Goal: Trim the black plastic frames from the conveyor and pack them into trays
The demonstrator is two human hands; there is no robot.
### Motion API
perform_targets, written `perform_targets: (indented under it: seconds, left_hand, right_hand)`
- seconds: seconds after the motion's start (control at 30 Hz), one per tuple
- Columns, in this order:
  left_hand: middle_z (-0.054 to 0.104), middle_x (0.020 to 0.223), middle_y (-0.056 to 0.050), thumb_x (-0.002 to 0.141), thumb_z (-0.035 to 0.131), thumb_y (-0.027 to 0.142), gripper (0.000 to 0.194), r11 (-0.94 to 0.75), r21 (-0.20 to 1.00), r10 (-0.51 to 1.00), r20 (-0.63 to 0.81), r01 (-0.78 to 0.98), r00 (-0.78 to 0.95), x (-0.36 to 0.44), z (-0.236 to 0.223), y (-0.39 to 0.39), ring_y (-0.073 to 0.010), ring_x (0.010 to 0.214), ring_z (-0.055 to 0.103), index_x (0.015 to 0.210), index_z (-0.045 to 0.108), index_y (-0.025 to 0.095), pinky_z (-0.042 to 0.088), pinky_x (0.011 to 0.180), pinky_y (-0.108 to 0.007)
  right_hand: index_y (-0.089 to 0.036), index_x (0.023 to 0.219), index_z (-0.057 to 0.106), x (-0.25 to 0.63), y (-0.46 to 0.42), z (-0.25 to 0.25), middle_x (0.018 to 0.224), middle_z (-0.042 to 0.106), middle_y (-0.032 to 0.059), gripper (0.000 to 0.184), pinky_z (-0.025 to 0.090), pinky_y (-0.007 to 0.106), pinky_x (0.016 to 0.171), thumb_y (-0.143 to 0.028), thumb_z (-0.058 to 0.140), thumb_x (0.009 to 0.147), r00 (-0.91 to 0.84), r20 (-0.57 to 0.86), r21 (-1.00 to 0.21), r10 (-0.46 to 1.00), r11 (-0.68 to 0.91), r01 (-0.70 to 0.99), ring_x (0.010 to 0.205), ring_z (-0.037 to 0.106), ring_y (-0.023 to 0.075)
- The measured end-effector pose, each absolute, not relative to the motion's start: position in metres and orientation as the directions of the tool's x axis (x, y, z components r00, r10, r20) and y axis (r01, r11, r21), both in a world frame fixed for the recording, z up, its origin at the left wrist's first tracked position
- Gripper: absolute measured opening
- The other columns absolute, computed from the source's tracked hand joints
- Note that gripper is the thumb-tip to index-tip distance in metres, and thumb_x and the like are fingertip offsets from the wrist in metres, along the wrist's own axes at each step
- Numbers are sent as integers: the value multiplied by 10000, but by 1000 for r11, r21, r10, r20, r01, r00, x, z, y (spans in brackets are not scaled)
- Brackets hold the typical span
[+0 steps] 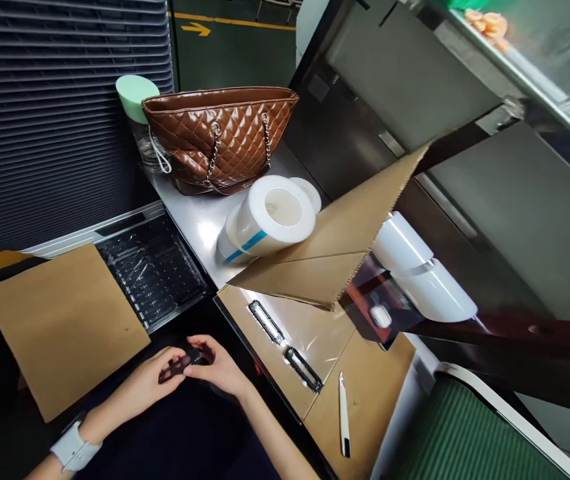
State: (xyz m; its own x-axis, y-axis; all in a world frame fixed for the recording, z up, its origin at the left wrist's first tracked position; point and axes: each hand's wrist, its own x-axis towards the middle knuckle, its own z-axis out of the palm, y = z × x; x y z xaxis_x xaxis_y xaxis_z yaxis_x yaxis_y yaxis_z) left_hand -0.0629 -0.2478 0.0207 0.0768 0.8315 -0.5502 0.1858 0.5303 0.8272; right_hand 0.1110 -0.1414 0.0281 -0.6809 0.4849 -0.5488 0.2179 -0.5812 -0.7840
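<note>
Two hands meet low in the view, at about seven o'clock, and between them sits a small black part [185,365], dark, flat and slim, glossy where the light catches it. Left hand [147,387] has its fingers [172,373] closed on the near end; right hand [219,370] curls its fingers [199,348] over the far end, so both are gripping that one piece above the dark lap. It looks light and stiff, likely hard plastic, a bit slippery on that shine, so a pinch at the two ends, as now, seems the safest hold; the detail is too small to say more.

On the left wrist, a white wristband [72,448]. At ten o'clock from the part lies a flat cardboard sheet [65,327], and just beyond it at twelve a black plastic tray [155,270] with rows of pockets. Over at three o'clock, on the bench [195,220], another cardboard panel carries two black framed strips [285,343] under clear film, and a white utility knife [343,413] lies near its edge. Further up, at one o'clock, a white roll of film [269,223] rests on its side, a folded cardboard flap [335,247] beside it. Behind stand a brown quilted handbag [219,137] and a jar with a green lid [137,100].
</note>
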Motion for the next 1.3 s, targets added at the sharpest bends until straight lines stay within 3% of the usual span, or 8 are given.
perform_targets:
  seconds: [0.1, 0.23, 0.5, 0.6, 0.67, 0.83, 1.07, 1.3]
  left_hand:
    - [620, 1046, -33, 872, 532, 396, 262, 423, 797, 868, -493, 432, 58, -81, 30, -247, -201, 862, 605, 1111, 569, 293, 460, 769, -312]
    - [617, 1127, -19, 883, 519, 414, 287, 374, 765, 873, -481, 525, 79, -104, 42, -243, -203, 886, 619, 1157, 561, 342, 465, 776, -300]
    - [654, 1174, -24, 843, 579, 434, 356, 461, 796, 859, -511, 392, 27, -147, 28, -256, -242, 1058, 612, 1185, 598, 334, 470, 910, -314]
    - [677, 1165, -21, 826, 596, 448, 357, 523, 805, 839, -543, 279, -4, -151, 9, -260, -247, 1082, 608, 1159, 630, 326, 443, 976, -350]
    - [700, 1126, -37, 759, 656, 505, 387, 623, 780, 782, -620, 62, -61, -148, -11, -259, -264, 1085, 610, 1080, 678, 290, 427, 1007, -380]
    - [745, 860, -85, 533, 757, 653, 608, 734, 561, 574, -813, -384, -91, -133, -84, -243, -295, 889, 682, 920, 708, 186, 513, 912, -450]
    - [727, 920, -162, 573, 736, 661, 616, 682, 420, 423, -894, -599, -146, -112, -184, -215, -292, 913, 692, 896, 651, 143, 512, 931, -447]
    - [706, 1059, -137, 783, 595, 580, 524, 609, 380, 305, -923, -697, -236, -124, -244, -234, -246, 991, 677, 1132, 575, 188, 465, 988, -437]
  right_hand:
    - [-256, 1036, 673, 100, -135, 36, 1247, 602, 51, 449, 362, 412, 1061, -374, 827, 631, -722, -456, -885, 521, -349, 307, 1184, 546, 231]
    - [-265, 1018, 686, 90, -129, 42, 1233, 612, 52, 391, 385, 405, 1039, -331, 816, 655, -738, -404, -914, 542, -196, 356, 1170, 552, 228]
    - [-262, 1015, 684, 83, -124, 27, 1178, 646, 41, 373, 389, 405, 1026, -400, 791, 686, -685, -467, -876, 560, -398, 271, 1134, 579, 235]
    - [-246, 978, 689, 79, -129, 9, 1113, 671, 37, 388, 408, 395, 994, -436, 801, 659, -639, -556, -811, 532, -515, 277, 1075, 604, 234]
    - [-223, 934, 687, 72, -134, -12, 981, 694, 32, 414, 442, 379, 935, -475, 807, 628, -576, -653, -724, 492, -627, 285, 967, 638, 222]
    - [-187, 758, 583, 40, -139, -82, 783, 664, 25, 461, 500, 310, 755, -582, 766, 606, -279, -860, -482, 427, -860, 170, 816, 682, 207]
    - [-195, 882, 574, 1, -118, -188, 856, 658, 37, 256, 519, 319, 766, -442, 604, 821, -63, -905, -423, 422, -868, 261, 831, 695, 189]
    - [-150, 1073, 595, -16, -79, -284, 993, 643, 59, 272, 541, 345, 748, -376, 521, 940, -1, -841, -462, 542, -717, 522, 851, 651, 171]
